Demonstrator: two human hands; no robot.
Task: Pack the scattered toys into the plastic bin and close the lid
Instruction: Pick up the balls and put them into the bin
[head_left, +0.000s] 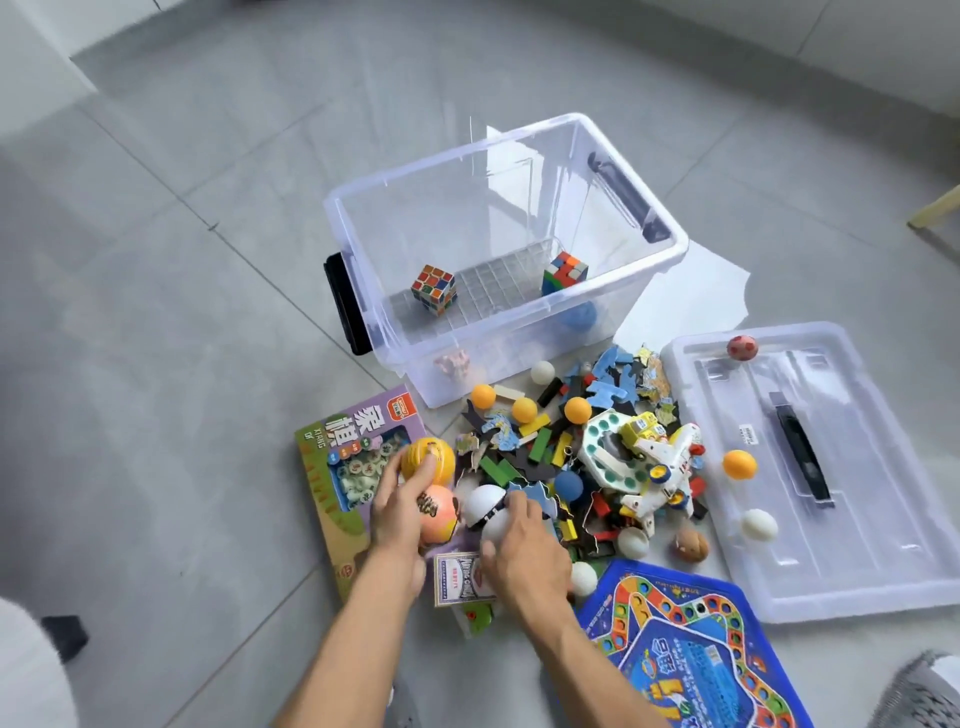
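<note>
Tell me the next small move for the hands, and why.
Probably lift and carry what they hold to the bin. The left hand already grips the yellow ball and the peach ball, the right hand grips the white ball, and the bin stands open, holding only two cubes.

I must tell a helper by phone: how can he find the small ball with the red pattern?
Find the clear lid lying flat on the floor, right of the open bin. The ball sits at the lid's far corner, nearest the bin. The lid's other balls are plain orange and white.
</note>
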